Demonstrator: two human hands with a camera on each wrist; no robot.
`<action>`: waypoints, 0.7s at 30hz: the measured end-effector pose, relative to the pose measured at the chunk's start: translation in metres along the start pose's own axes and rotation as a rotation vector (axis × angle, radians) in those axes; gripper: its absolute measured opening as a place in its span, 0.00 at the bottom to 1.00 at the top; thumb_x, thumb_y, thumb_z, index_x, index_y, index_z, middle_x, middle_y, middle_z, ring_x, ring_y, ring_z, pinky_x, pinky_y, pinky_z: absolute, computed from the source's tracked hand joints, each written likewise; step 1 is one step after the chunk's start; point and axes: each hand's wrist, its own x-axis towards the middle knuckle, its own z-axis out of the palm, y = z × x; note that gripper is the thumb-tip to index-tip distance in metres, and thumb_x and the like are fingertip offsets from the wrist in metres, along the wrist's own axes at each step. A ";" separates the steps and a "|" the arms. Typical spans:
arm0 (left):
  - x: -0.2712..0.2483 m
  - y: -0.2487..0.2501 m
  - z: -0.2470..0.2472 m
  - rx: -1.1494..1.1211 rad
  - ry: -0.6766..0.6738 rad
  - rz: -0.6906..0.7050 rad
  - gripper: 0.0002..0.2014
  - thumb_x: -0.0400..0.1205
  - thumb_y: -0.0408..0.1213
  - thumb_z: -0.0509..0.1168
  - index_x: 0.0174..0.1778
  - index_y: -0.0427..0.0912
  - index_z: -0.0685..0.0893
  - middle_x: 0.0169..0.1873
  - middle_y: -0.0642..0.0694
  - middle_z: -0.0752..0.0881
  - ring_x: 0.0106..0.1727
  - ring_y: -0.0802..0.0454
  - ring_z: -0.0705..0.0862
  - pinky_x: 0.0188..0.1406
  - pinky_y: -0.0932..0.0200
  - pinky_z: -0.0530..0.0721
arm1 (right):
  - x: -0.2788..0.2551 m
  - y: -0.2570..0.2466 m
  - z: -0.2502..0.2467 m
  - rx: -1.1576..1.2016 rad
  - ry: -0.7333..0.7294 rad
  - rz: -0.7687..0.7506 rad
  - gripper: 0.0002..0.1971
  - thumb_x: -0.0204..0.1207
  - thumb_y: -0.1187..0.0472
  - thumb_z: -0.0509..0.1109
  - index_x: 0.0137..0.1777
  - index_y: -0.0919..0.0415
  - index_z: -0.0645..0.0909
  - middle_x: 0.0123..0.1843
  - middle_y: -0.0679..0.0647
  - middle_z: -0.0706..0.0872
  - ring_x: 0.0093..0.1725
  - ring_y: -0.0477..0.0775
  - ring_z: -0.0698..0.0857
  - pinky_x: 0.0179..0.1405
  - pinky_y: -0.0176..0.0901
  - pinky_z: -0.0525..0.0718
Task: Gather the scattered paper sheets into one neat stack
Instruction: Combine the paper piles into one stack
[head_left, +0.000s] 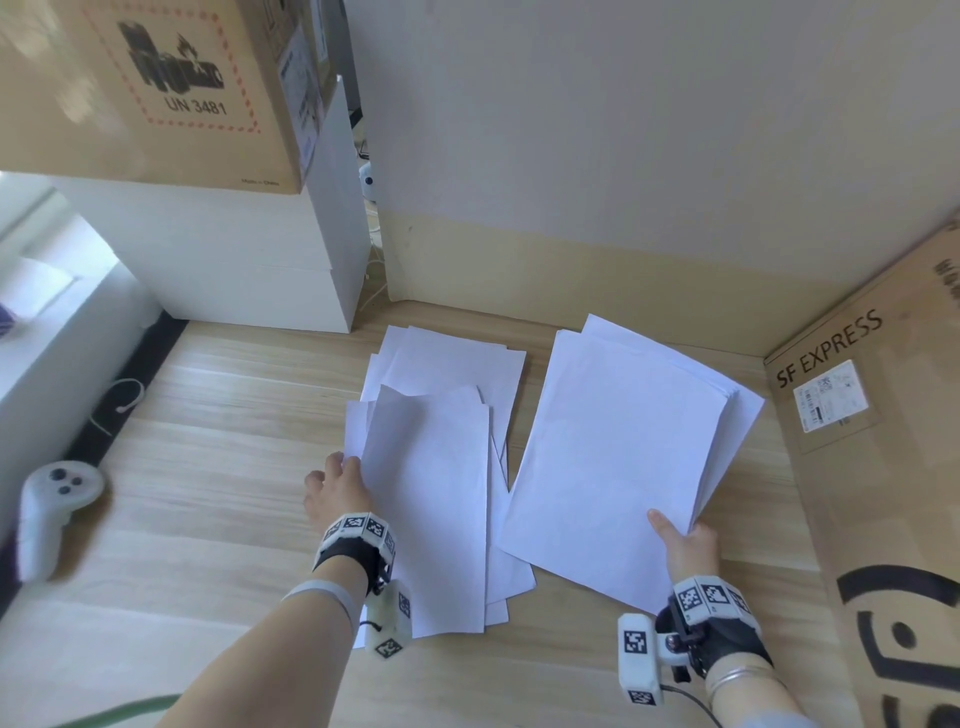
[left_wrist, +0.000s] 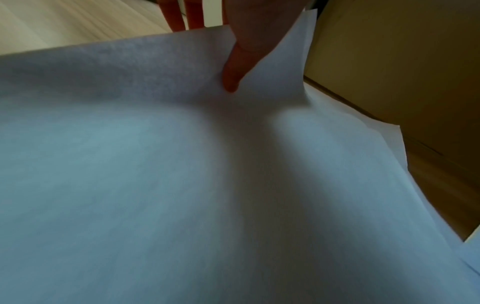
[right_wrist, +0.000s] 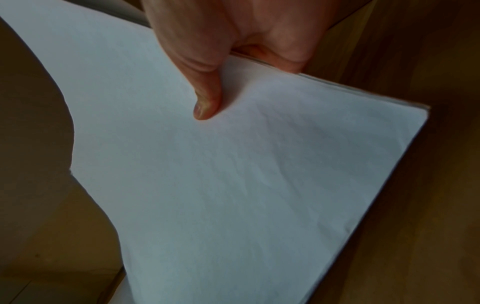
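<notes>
Two groups of white paper lie on the wooden floor. My right hand pinches a thick stack of sheets at its near right corner, thumb on top, fingers underneath; the stack is tilted up off the floor. My left hand pinches the left edge of a loose top sheet, thumb on the sheet, which bows upward. Several more loose sheets lie fanned beneath and behind it.
An SF Express cardboard box stands close on the right. White boxes topped by a brown carton stand at the back left. A white game controller lies at the left. The wall closes the back.
</notes>
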 end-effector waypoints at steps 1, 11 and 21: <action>-0.001 0.001 0.000 0.012 -0.003 0.012 0.18 0.76 0.25 0.62 0.61 0.39 0.81 0.73 0.46 0.74 0.69 0.37 0.70 0.58 0.47 0.73 | 0.000 0.000 0.000 0.002 0.001 -0.006 0.07 0.76 0.72 0.68 0.51 0.77 0.81 0.49 0.63 0.82 0.48 0.57 0.79 0.44 0.47 0.76; 0.008 0.016 -0.014 -0.524 -0.185 -0.223 0.24 0.78 0.28 0.61 0.71 0.42 0.70 0.53 0.35 0.85 0.51 0.37 0.84 0.46 0.52 0.78 | -0.001 0.000 -0.004 0.004 -0.002 0.028 0.12 0.76 0.71 0.68 0.55 0.80 0.80 0.48 0.62 0.82 0.48 0.58 0.80 0.46 0.46 0.75; 0.030 0.044 -0.063 -0.719 -0.036 -0.049 0.25 0.84 0.27 0.53 0.79 0.41 0.63 0.73 0.36 0.76 0.72 0.37 0.75 0.70 0.49 0.71 | 0.018 0.003 -0.022 -0.035 -0.020 0.114 0.13 0.75 0.71 0.69 0.56 0.80 0.79 0.56 0.73 0.84 0.49 0.60 0.81 0.53 0.54 0.79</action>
